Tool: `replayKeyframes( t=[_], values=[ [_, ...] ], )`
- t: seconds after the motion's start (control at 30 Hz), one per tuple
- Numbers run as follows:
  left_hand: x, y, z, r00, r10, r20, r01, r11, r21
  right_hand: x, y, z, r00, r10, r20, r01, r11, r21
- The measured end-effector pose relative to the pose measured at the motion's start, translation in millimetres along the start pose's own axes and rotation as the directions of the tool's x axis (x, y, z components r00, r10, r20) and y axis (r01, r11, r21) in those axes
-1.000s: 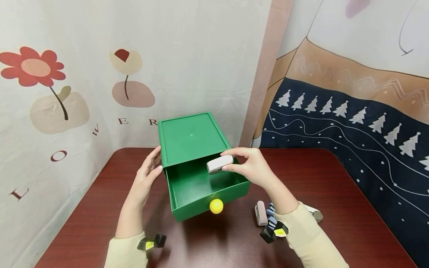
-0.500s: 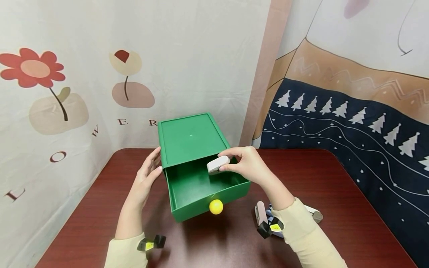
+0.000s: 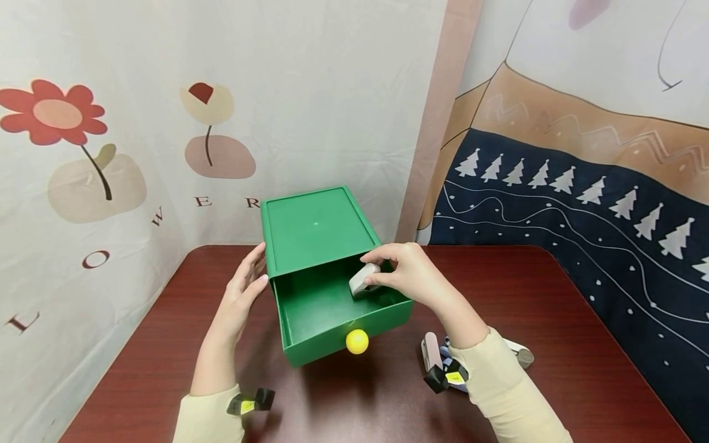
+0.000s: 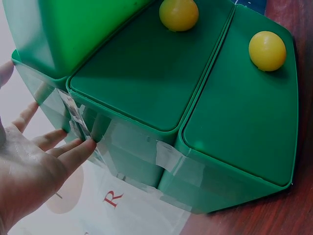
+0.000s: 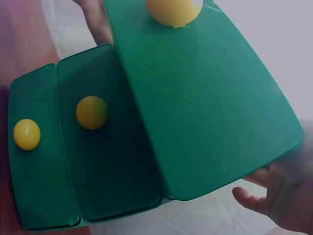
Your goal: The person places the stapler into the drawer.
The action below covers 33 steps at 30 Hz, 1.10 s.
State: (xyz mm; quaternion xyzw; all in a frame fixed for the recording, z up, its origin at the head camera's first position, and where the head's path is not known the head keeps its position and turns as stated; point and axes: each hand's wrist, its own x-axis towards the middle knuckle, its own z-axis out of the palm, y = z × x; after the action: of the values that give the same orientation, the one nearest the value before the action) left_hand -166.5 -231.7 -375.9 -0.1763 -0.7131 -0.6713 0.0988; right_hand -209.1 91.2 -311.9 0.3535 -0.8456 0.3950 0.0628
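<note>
A green chest of drawers (image 3: 318, 229) stands on the table with its top drawer (image 3: 310, 314) pulled out; yellow knobs (image 3: 357, 341) mark the fronts. My right hand (image 3: 412, 274) reaches over the drawer's right side and pinches a small white stapler (image 3: 362, 280) between thumb and fingers. The stapler is tilted, its lower end down inside the drawer; whether it touches the floor I cannot tell. In the right wrist view the drawer front hides it. My left hand (image 3: 239, 292) rests its straight fingertips against the chest's left side, as the left wrist view (image 4: 29, 161) also shows.
Under my right forearm lie a pink stapler (image 3: 430, 352), a bluish item (image 3: 445, 349) partly hidden by the wrist camera, and a white item with a grey round end (image 3: 520, 354). Printed cloths hang behind the reddish-brown table (image 3: 183, 344).
My right hand has moved slightly left, and the stapler has tipped from nearly level to steeper, its end lower in the drawer. The left hand and the chest stay put.
</note>
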Motion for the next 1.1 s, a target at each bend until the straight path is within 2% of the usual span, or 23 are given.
replayKeyframes(
  t=[0.17, 0.4, 0.5, 0.67, 0.87, 0.97, 1.1],
  values=[
    [0.1, 0.6, -0.3, 1.000, 0.001, -0.002, -0.001, 1.000, 0.002, -5, 2, 0, 0.998, -0.040, -0.045, 0.042, 0.999, 0.029],
    [0.8, 0.6, -1.1, 1.000, 0.008, 0.000, -0.008, 1.000, 0.002, -18, 4, -6, 0.977, -0.085, -0.198, 0.110, 0.987, 0.118],
    [0.2, 0.1, -1.4, 1.000, 0.005, 0.000, -0.005, 1.000, 0.004, -28, 6, -11, 0.965, -0.064, -0.254, 0.106, 0.982, 0.154],
    [-0.3, -0.7, -1.8, 1.000, 0.010, -0.001, -0.010, 1.000, 0.001, -47, 16, -16, 0.949, 0.021, -0.315, 0.020, 0.992, 0.125],
    [-0.1, -0.8, -2.1, 1.000, 0.011, -0.006, -0.011, 1.000, 0.001, -68, 34, -14, 0.938, 0.083, -0.338, -0.059, 0.995, 0.080],
    [-0.2, -0.6, -1.8, 1.000, 0.010, -0.007, -0.010, 1.000, 0.002, -78, 38, -12, 0.942, 0.087, -0.323, -0.067, 0.995, 0.074],
    [-0.5, -0.1, -1.4, 1.000, 0.009, -0.005, -0.009, 1.000, 0.001, -91, 32, -12, 0.957, 0.085, -0.279, -0.077, 0.996, 0.040]
  ],
)
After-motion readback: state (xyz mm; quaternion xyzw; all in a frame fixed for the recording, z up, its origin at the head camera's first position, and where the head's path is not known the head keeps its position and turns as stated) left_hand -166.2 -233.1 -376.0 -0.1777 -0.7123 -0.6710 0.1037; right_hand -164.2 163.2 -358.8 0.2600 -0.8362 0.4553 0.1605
